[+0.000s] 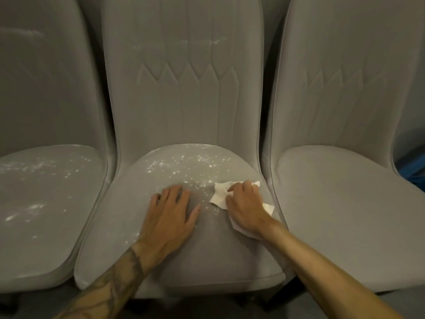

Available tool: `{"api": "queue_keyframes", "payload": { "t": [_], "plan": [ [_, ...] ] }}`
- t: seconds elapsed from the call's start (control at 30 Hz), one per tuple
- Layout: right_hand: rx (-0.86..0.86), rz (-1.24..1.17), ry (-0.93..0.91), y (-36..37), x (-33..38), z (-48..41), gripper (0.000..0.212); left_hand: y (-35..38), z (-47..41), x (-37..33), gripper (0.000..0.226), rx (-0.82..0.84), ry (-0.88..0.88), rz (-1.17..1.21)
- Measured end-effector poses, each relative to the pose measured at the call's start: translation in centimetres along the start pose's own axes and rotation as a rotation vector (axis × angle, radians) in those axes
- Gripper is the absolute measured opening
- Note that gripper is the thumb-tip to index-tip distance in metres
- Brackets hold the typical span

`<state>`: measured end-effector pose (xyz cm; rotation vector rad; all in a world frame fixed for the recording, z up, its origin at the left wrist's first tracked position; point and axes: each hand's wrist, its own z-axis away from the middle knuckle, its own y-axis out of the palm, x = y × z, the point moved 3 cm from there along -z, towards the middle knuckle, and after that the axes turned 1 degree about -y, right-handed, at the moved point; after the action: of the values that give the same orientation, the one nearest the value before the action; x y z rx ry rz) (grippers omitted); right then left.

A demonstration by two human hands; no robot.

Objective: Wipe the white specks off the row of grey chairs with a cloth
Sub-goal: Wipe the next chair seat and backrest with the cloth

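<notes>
**Three grey chairs, two hands, one cloth**

We counted three padded grey seats standing side by side in a row, their edges close together: the left chair [46,203], the middle chair [184,107] and the right chair [345,192]. The middle chair's backrest carried stitched zigzag panels, and a similar pattern showed faintly on the right chair's back.

Two bare forearms reached in from the lower edge onto the middle chair's seat. The left forearm [115,284] bore dark tattoo lines and the right forearm [333,272] was unmarked.

The left hand [171,215] lay palm down near the centre of that seat, its fingers [177,194] straight and spread apart, holding nothing. Just beside it, the right hand [246,203] rested on the seat's right side with its fingers bent over the single white cloth [219,194], pressing it against the upholstery. The crumpled cloth stuck out from under the hand on the far side, the left side and beneath the wrist.

We could not count the white specks [184,162]. They were scattered thickly across the rear half of the middle seat and ran forward to the gap between the two hands. The left chair's seat carried paler smears and a few specks, while the right chair's seat looked plain grey. A small blue object [414,171] showed at the frame's right edge, too cut off to identify.
</notes>
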<state>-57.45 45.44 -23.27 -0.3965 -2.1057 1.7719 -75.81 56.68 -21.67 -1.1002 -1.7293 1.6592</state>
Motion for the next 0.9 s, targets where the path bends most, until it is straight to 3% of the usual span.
{"api": "queue_keyframes", "payload": {
  "t": [0.07,0.17,0.27,0.4,0.5,0.67,0.73,0.8,0.9],
  "plan": [
    [-0.017,-0.033,0.005,-0.6,-1.8,-1.0,0.035,-0.5,-1.2,2.8,0.062,-0.005,-0.003,-0.018],
    [-0.139,0.017,0.212,-0.9,-3.8,-2.2,0.031,-1.3,-2.8,7.2,0.063,-0.020,-0.011,-0.038],
    [-0.145,0.079,0.355,-0.2,-1.1,-4.2,0.033,-1.7,-4.3,11.7,0.049,-0.021,-0.063,-0.058],
    [-0.197,-0.033,0.237,1.4,3.9,-4.6,0.025,-1.7,-6.1,15.2,0.052,-0.030,-0.083,-0.019],
    [-0.203,0.009,0.257,1.0,2.3,-4.7,0.027,-1.2,-6.3,15.7,0.059,-0.062,-0.043,-0.020],
    [-0.086,0.257,0.608,-0.3,0.3,-7.2,0.036,-0.5,-6.2,15.9,0.052,-0.076,-0.069,0.022],
    [-0.023,0.285,0.486,0.4,2.6,-8.4,0.037,-0.4,-6.2,16.2,0.052,-0.075,-0.063,0.026],
    [-0.042,0.206,0.247,1.6,4.7,-8.6,0.036,-0.4,-6.2,16.4,0.053,-0.089,-0.066,0.051],
    [-0.125,0.037,0.199,1.5,3.1,-8.0,0.031,-0.4,-6.1,16.1,0.052,-0.103,-0.076,0.088]
  ]
}}
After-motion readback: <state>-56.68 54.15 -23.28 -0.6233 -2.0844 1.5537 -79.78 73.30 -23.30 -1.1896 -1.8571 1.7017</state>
